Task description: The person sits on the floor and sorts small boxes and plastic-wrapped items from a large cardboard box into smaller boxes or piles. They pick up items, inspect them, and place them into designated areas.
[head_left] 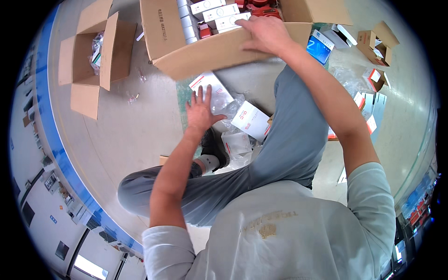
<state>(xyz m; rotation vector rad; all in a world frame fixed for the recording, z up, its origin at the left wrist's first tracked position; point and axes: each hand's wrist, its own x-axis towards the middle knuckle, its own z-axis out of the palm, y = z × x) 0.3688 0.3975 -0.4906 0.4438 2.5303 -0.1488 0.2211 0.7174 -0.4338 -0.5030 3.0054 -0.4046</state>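
Note:
My left hand (201,112) is open, its fingers spread over a white box (215,95) with a red stripe on the floor. Whether the fingertips touch that box I cannot tell. Farther off, my right hand (268,35) reaches to the near wall of a large cardboard carton (210,58). Its thumb and index finger are apart, with nothing seen between them; the other fingers are partly hidden. Small white boxes (220,13) stand in rows inside the carton, beside red parts (263,10). Another white box (251,120) lies tilted by my right leg.
An open cardboard box (122,51) with plastic-wrapped items stands at far left. Clear plastic wrap (235,105) lies among the white boxes. To the right are a blue box (320,46), a small open carton (375,46) and scattered packaging. My shoe (213,149) is close to the left hand.

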